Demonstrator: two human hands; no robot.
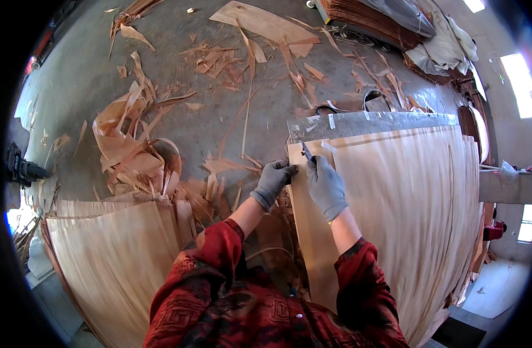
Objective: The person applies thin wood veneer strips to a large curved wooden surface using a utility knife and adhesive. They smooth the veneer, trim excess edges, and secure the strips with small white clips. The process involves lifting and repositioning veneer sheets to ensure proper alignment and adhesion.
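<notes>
— Pinching the near-left corner of the pale veneer sheet (393, 197), the left hand (273, 181) curls its gloved fingers (286, 171) over the edge, closed on the wood.

— And the right hand (327, 187)?

— Closed round a small dark knife (307, 153), blade tip up near the corner, just under the grey board (382, 123).

— Best approach?

— I'd say keep the sheet taut and flat, steer the blade away from the holding fingers.

— How close are they?

— Very near; the knife sits between both hands' fingertips, the sheet's edge touching the left ones. Scraps (138, 151) litter the floor (80, 75) beyond.
</notes>
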